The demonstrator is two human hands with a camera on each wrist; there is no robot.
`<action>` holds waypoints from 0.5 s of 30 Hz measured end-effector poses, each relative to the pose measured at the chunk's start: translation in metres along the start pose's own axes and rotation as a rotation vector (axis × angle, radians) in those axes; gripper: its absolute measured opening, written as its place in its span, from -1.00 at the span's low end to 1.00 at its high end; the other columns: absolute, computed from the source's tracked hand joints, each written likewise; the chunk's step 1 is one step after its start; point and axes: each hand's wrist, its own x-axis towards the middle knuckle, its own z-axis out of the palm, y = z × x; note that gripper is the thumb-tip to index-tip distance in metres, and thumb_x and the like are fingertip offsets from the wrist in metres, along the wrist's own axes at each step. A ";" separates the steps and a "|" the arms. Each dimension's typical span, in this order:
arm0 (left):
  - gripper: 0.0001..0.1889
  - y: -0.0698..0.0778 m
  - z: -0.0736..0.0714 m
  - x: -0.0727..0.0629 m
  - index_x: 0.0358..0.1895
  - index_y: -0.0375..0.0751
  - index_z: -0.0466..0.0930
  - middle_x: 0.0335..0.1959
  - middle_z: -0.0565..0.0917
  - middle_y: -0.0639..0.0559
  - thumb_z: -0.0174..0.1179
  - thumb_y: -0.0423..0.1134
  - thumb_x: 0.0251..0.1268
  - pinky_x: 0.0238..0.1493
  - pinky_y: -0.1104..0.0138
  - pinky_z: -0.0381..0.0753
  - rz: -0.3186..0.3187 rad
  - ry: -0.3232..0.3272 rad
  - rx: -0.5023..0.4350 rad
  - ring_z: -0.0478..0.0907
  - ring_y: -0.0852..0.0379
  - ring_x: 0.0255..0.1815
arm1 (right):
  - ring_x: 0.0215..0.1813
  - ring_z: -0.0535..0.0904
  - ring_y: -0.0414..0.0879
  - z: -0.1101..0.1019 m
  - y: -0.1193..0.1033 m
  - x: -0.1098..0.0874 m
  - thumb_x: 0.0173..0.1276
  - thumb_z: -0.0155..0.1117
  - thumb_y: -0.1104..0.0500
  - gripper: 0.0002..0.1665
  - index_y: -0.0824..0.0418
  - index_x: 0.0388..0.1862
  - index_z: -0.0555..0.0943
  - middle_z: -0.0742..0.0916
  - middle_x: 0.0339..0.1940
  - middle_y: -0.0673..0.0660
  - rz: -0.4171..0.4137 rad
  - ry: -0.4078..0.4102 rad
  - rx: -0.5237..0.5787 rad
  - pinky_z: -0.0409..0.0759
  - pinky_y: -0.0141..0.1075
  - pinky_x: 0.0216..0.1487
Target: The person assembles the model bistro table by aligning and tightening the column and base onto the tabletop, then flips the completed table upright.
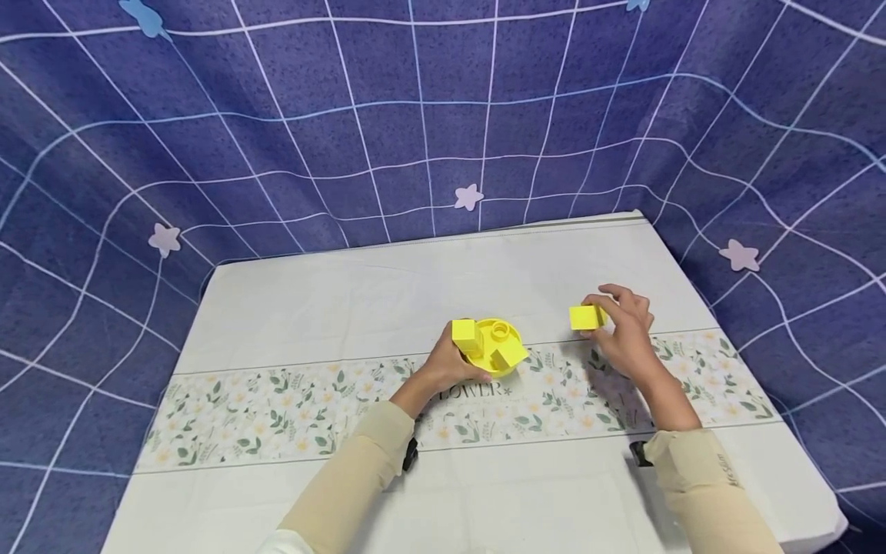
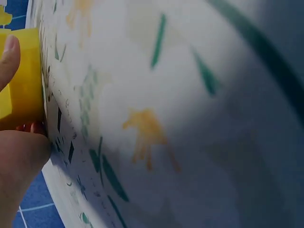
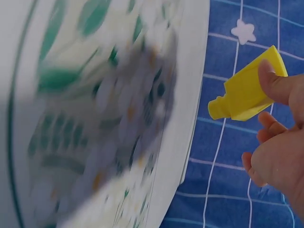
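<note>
A blue curtain (image 1: pixel 388 131) hangs behind the white counter (image 1: pixel 332 292). At its floral band (image 1: pixel 277 412), the left hand (image 1: pixel 448 363) curls round a yellow tray (image 1: pixel 486 360); well apart, the right hand (image 1: pixel 628 338) pinches a yellow block (image 1: pixel 584 318) midair, both forearms (image 1: pixel 346 477) reaching forward.

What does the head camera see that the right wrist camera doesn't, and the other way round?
Only the head view shows the left hand holding a round yellow base with yellow pieces on it.

Only the right wrist view shows the narrow round knob on the angular yellow block.

Both show the right hand holding that block, a white flowered tablecloth and a blue gridded curtain.
</note>
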 end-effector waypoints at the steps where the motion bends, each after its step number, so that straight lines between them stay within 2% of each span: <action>1: 0.10 0.000 0.000 0.000 0.34 -0.07 0.12 0.15 0.45 0.05 0.65 -0.31 -0.38 0.23 0.21 0.39 -0.013 0.012 0.021 0.44 0.10 0.17 | 0.22 0.11 0.35 0.002 -0.003 0.002 -0.01 0.46 0.50 -0.49 0.21 -0.06 0.58 0.39 0.25 0.34 0.001 0.000 0.018 -0.11 0.27 0.14; 4: 0.07 0.001 -0.002 0.001 0.33 -0.08 0.14 0.12 0.46 0.04 0.65 -0.27 -0.37 0.20 0.20 0.42 -0.006 0.004 0.046 0.46 0.09 0.13 | 0.22 0.09 0.32 0.009 -0.010 0.006 0.01 0.45 0.48 -0.50 0.21 -0.04 0.58 0.38 0.26 0.33 0.007 -0.006 0.071 -0.11 0.27 0.15; 7: 0.03 0.002 -0.005 0.003 0.31 -0.07 0.16 0.10 0.47 0.05 0.64 -0.24 -0.34 0.19 0.21 0.43 0.008 -0.030 0.053 0.47 0.10 0.11 | 0.23 0.07 0.29 0.016 -0.018 0.010 0.05 0.43 0.46 -0.51 0.22 0.00 0.57 0.37 0.27 0.33 0.014 -0.021 0.125 -0.12 0.26 0.16; 12: -0.03 0.004 -0.009 0.008 0.28 -0.05 0.24 0.10 0.50 0.08 0.63 -0.26 -0.33 0.24 0.25 0.38 0.014 -0.072 0.064 0.47 0.14 0.13 | 0.24 0.07 0.25 0.026 -0.026 0.014 0.06 0.43 0.42 -0.50 0.23 0.02 0.58 0.37 0.27 0.32 0.020 -0.038 0.182 -0.10 0.23 0.17; 15: -0.04 0.005 -0.009 0.009 0.27 -0.04 0.27 0.11 0.51 0.09 0.63 -0.28 -0.33 0.28 0.23 0.34 0.012 -0.071 0.080 0.46 0.13 0.15 | 0.24 0.07 0.23 0.031 -0.030 0.015 0.05 0.44 0.40 -0.48 0.23 0.04 0.58 0.38 0.27 0.30 0.026 -0.047 0.199 -0.10 0.21 0.18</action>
